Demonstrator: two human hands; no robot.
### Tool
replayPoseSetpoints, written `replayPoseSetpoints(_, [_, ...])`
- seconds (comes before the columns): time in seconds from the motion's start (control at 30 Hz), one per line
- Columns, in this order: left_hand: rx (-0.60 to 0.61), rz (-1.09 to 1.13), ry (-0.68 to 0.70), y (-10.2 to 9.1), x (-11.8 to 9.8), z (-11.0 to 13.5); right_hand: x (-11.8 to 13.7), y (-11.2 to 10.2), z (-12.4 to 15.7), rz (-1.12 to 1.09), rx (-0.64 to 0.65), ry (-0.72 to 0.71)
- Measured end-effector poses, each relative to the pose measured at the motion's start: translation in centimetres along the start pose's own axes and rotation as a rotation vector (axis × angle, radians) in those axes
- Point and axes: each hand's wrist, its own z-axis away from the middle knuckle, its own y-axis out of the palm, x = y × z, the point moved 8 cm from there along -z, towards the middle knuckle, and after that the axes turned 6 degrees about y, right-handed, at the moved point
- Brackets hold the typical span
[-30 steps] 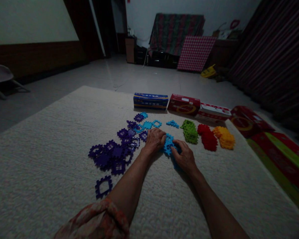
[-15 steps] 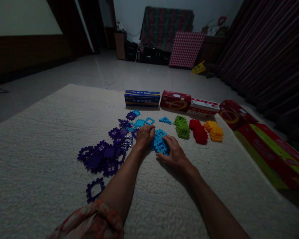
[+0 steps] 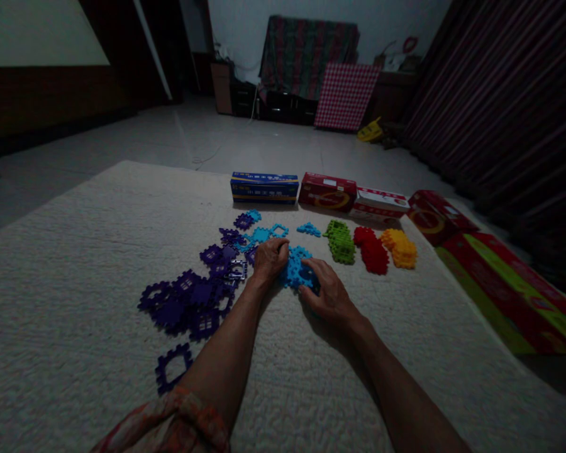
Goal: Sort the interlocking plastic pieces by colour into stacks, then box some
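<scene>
the light-blue interlocking tiles (image 3: 295,272) lie left of the green tile stack (image 3: 340,243). our right hand (image 3: 331,293) spreads thumb and fingers wide at their right edge; our left hand (image 3: 270,259) curls at their left edge (we cannot tell whether it grips any). purple tiles (image 3: 202,292) sprawl farther left of that stack.

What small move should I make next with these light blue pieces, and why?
Perhaps use your left hand to draw the solid light blue piece to the light blue pile: it lies beyond that hand, while the green pile, red pile and yellow pile each show one colour.
</scene>
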Motion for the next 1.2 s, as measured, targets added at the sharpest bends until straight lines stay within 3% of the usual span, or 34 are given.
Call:
replayPoseSetpoints(0.37, [-0.028,0.023,0.015,-0.1,-0.2,0.1,-0.8,-1.2,-1.5,0.013,-0.067,0.042])
replayPoseSetpoints(0.57, [-0.067,0.083,-0.012,-0.3,-0.1,0.0,-1.7,-0.6,-4.9,0.044,-0.048,0.034])
replayPoseSetpoints(0.7, [-0.1,0.115,-0.024,-0.3,0.2,0.0,-3.5,-0.6,-8.7,0.127,-0.04,0.018])
replayPoseSetpoints(0.9, [-0.105,0.111,-0.035,-0.4,0.2,0.0,-7.6,-1.2,-14.4,0.408,0.054,0.203])
replayPoseSetpoints(1.2, [-0.105,0.099,-0.019,-0.3,0.1,0.1,-8.5,-0.3,-15.3,0.547,0.112,0.22])
